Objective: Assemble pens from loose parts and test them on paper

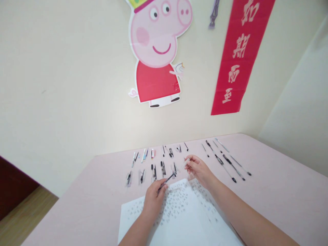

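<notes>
My left hand [154, 196] is closed around a slim dark pen [169, 178], which slants up and to the right out of the fingers. To the right, my right hand [199, 169] pinches a small clear piece [186, 163]; its exact kind is too blurred to tell. Both hands are raised over the top part of a white sheet of paper [176, 232] covered with small dark handwritten marks. Just beyond the pen's end, a dark pen part [175, 168] with a clear piece beside it lies on the pink table [84, 201].
Short dark and clear pen parts lie in two rows, including a black group [163, 168] and a pink-tinted one [153, 153]. Longer pens [233, 167] lie at right. The wall behind bears a cartoon pig sticker [157, 82] and a red banner [237, 65].
</notes>
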A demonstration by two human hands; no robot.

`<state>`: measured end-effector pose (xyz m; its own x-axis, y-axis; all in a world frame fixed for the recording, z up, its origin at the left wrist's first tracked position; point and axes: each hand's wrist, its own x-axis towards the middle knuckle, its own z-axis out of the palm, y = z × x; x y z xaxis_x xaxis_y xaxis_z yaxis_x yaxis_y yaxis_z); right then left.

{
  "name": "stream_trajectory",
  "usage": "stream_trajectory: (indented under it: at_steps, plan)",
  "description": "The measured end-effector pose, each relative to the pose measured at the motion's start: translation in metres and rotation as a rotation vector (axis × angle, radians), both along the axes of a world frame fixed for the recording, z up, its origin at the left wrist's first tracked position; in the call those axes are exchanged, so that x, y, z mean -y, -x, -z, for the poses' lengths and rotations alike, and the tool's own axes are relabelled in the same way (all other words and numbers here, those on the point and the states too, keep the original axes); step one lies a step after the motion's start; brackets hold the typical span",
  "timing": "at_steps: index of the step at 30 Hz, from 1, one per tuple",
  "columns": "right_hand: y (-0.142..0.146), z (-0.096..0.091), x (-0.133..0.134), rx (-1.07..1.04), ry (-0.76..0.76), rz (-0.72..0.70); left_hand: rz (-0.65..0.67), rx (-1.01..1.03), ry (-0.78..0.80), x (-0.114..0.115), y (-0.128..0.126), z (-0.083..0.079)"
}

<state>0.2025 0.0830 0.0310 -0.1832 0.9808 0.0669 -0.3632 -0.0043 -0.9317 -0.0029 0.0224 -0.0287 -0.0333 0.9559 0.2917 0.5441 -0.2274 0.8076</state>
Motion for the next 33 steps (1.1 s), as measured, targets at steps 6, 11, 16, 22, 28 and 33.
stream_trajectory:
  at_steps: [6, 11, 16, 22, 28, 33]
  plan:
    - [0.005, 0.001, 0.003, -0.035, -0.033, -0.020, 0.004, 0.002, -0.008, 0.000, 0.000, 0.000]
    - [0.007, 0.002, 0.003, -0.018, -0.079, -0.005, 0.000, -0.016, -0.013, 0.001, 0.000, -0.001]
    - [0.008, 0.005, 0.002, 0.014, -0.110, -0.004, 0.007, -0.006, -0.013, 0.001, 0.000, -0.001]
    - [0.009, 0.003, 0.006, 0.088, -0.153, -0.032, 0.005, -0.007, -0.011, 0.001, 0.000, -0.002]
    - [0.014, 0.002, 0.013, 0.210, -0.183, -0.079, 0.020, -0.014, -0.007, 0.000, 0.000, -0.001]
    - [0.018, 0.005, 0.015, 0.283, -0.179, -0.113, 0.033, -0.020, -0.030, 0.001, 0.000, -0.001]
